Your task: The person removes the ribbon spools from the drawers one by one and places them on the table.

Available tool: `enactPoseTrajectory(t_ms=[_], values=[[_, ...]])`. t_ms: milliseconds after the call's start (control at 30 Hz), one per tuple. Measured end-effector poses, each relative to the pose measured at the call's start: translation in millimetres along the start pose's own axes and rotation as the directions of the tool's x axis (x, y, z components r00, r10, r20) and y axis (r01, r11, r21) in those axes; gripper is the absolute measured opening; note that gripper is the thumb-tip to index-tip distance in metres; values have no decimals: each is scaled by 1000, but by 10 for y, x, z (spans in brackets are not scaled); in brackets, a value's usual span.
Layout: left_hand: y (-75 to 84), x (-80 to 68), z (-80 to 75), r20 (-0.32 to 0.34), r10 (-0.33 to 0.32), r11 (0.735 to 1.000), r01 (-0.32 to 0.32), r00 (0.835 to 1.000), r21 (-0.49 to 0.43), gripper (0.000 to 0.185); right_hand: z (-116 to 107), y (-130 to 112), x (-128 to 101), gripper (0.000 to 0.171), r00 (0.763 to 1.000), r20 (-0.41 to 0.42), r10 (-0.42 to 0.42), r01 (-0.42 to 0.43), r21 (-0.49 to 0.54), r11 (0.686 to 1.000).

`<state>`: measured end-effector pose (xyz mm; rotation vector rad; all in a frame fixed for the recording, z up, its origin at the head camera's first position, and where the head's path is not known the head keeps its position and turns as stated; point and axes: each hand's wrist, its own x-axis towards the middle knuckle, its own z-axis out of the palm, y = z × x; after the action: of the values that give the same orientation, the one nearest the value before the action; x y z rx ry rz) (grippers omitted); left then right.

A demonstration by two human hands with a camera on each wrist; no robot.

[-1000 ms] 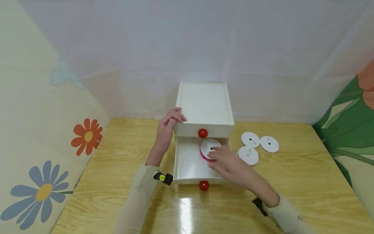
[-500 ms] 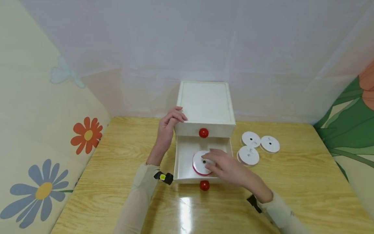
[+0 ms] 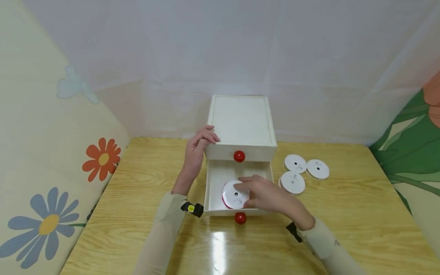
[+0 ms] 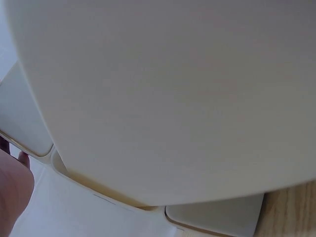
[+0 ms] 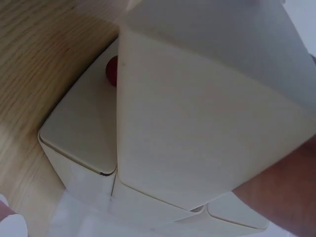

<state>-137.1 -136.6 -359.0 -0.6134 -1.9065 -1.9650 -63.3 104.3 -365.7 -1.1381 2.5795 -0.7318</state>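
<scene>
A white ribbon spool with a pinkish-red rim (image 3: 231,194) lies in the lower drawer (image 3: 214,179), which is pulled out, near its front left part. My right hand (image 3: 266,194) reaches into that drawer from the right, with fingers over the spool's face and thumb at its near edge, pinching it. My left hand (image 3: 199,147) rests on the left top edge of the white two-drawer cabinet (image 3: 242,118), fingers lying over the top. In the left wrist view a large pale panel (image 4: 163,108) hides most of the scene. Pale drawer walls (image 5: 207,118) fill much of the right wrist view.
Three more white spools, a back one (image 3: 295,163), a right one (image 3: 317,169) and a front one (image 3: 292,182), lie close together right of the cabinet. Red knobs mark the shut upper drawer (image 3: 254,153) and the lower one. A pale curtain (image 3: 172,76) stands behind the wooden table (image 3: 154,172).
My right hand and the pink-rimmed spool have moved left and toward the drawer's front, and the spool now lies lower. My left hand stays on the cabinet's edge.
</scene>
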Motion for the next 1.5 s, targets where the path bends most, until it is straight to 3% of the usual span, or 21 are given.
enactPoseTrajectory(t_ms=[400, 567, 700, 900, 1233, 1500], values=[[-1, -10, -3, 2, 10, 1000, -10, 1000, -24, 22, 42, 73, 134, 66, 988, 74, -137, 143, -82, 986], [4, -4, 5, 0, 12, 1000, -12, 1000, -23, 22, 52, 71, 137, 58, 989, 57, -136, 140, -86, 986], [6, -9, 3, 0, 17, 1000, -17, 1000, -24, 22, 51, 62, 117, 49, 997, 13, -81, 81, -22, 996], [10, -14, 5, -5, 6, 1000, -6, 1000, -21, 22, 25, 50, 63, 52, 997, -79, 25, -14, 143, 990], [8, -21, 14, -1, 3, 1000, -3, 1000, -11, 23, 20, 87, -36, 45, 971, -241, 2, 54, 226, 973], [4, -13, 5, -8, -3, 1000, 3, 1000, -19, 26, -23, 86, -145, 46, 949, -314, 15, 66, 244, 968]])
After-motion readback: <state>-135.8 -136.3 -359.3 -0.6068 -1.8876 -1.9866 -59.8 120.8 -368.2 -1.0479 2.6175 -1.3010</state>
